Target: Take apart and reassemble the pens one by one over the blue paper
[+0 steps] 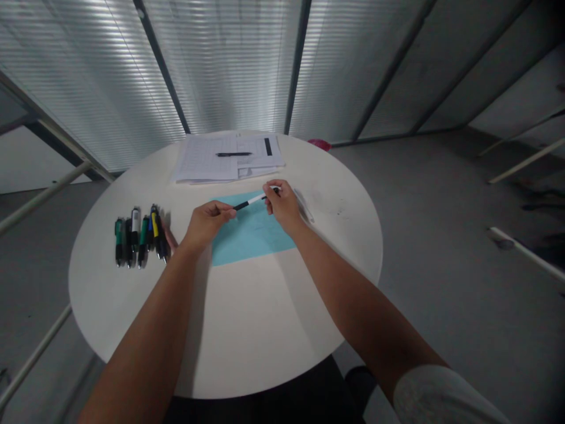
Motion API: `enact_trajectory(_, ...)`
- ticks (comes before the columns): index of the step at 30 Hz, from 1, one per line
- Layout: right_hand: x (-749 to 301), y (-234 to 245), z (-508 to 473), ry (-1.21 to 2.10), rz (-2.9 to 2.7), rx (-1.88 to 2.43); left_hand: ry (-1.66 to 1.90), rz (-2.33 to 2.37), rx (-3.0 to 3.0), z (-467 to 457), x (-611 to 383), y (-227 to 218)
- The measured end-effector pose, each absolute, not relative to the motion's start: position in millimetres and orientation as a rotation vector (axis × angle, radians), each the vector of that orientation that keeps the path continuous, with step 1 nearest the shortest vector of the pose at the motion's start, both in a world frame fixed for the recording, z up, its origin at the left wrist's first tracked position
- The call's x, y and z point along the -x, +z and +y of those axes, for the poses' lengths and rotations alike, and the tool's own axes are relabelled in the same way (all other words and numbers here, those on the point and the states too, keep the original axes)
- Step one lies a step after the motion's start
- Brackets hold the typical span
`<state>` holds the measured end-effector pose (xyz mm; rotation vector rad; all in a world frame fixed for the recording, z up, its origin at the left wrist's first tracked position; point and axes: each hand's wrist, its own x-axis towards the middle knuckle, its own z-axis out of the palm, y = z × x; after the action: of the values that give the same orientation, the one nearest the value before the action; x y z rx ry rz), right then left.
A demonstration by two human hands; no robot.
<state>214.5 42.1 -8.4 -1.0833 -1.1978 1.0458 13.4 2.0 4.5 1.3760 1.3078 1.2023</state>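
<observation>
Between my two hands, above a light blue sheet (256, 235), is a white pen with black ends (255, 200). My left hand (209, 221) pinches its black end with thumb and fingertips. The other end, also dark, is gripped by the fingers of my right hand (281, 204). The pen lies slightly slanted, its right end farther from me. To the left of my left hand, several pens (143, 235) with green, black, white, blue and yellow parts lie side by side on the round white table (260, 330).
Stacked papers (207, 158) lie at the table's far side with a black pen (233, 154) on top. A thin pale item (304, 206) rests just right of the blue sheet. Blinds and glass panels (229, 65) stand behind the table; metal bars (44, 197) are at left.
</observation>
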Motion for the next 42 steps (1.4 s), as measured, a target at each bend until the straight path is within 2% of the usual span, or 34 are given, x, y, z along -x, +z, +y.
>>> enact_trajectory(31,-215.1,-11.1,39.3,1.137,-1.169,0.991,1.191,1.328,-1.510,6.4,-14.0,-4.9)
enact_trajectory(35,-215.8,-12.9,43.2,1.109,-1.140,1.056,1.190,1.340,-1.515,7.1,-13.1,-6.7)
enact_trajectory(42,-212.8,-17.3,38.6,0.892,-1.477,1.096,1.148,1.323,-1.549,4.9,-14.6,-5.4)
